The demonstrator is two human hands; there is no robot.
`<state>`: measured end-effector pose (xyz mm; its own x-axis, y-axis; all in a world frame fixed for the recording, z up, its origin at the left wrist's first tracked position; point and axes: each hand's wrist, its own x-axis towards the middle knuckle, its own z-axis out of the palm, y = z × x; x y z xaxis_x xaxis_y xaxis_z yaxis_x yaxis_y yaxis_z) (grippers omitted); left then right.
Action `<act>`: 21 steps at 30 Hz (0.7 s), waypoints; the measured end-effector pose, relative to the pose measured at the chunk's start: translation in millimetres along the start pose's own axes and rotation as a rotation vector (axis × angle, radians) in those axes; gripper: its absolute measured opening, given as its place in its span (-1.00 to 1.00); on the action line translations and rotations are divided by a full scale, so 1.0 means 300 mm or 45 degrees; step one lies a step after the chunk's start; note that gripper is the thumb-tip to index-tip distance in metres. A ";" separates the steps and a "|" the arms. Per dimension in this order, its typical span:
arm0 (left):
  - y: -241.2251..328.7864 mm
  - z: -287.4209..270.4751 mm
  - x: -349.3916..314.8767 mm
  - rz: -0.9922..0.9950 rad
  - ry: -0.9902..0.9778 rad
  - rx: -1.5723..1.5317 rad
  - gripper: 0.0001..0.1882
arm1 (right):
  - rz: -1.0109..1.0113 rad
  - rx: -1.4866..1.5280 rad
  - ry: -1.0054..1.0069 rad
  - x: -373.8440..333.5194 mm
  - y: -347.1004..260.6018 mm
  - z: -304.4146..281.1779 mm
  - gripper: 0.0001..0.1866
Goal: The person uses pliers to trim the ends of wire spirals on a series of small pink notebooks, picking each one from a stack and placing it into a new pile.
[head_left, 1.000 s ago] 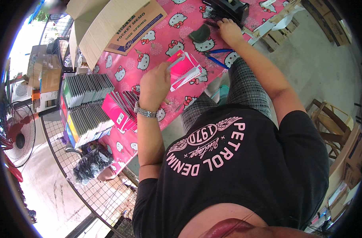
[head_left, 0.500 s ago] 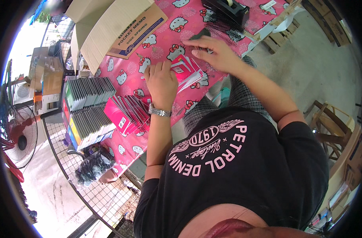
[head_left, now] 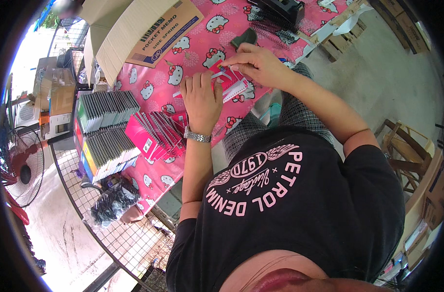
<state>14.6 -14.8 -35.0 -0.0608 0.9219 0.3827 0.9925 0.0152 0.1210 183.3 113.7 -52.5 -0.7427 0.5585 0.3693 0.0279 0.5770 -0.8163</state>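
Note:
Small pink-covered notebooks with white pages [head_left: 235,90] lie loosely stacked on the table before me. My left hand [head_left: 201,100], with a metal watch at the wrist, rests on their left side, fingers stretched out and lying over them. My right hand [head_left: 261,67] reaches in from the right, thumb and forefinger pinched at the upper edge of the top pink cover [head_left: 221,68]. What sits between those fingertips is too small to make out. Just beyond the right hand lies a dark green, curved object [head_left: 245,38], apart from the fingers.
Left of my left hand, pink spiral notebooks [head_left: 154,136] lie fanned beside stacked spiral notebooks [head_left: 107,131]. An open cardboard box [head_left: 166,34] stands at the far left. A black tape dispenser [head_left: 283,12] and dark spiral coils [head_left: 270,34] are at the back. The patterned pink tablecloth [head_left: 149,90] covers the table.
My right hand has left the dark green object, which now lies on the cloth, and has moved left and nearer to the pink notebooks. My left hand stays on them, fingers flatter.

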 end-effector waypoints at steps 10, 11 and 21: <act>0.005 -0.007 -0.016 0.017 -0.012 0.030 -0.78 | -0.386 -0.107 0.059 0.031 0.022 0.036 -0.70; 0.005 -0.005 -0.021 0.020 -0.006 0.031 -0.78 | -0.402 -0.132 0.032 0.029 0.022 0.038 -0.68; 0.002 0.008 -0.014 0.000 0.051 0.009 -0.78 | -0.245 0.050 0.079 0.019 0.021 0.030 -0.69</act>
<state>15.6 -17.7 -38.8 -0.0649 0.9057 0.4189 0.9932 0.0182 0.1146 173.2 115.1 -59.7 -0.6889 0.4769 0.5459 -0.1376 0.6534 -0.7444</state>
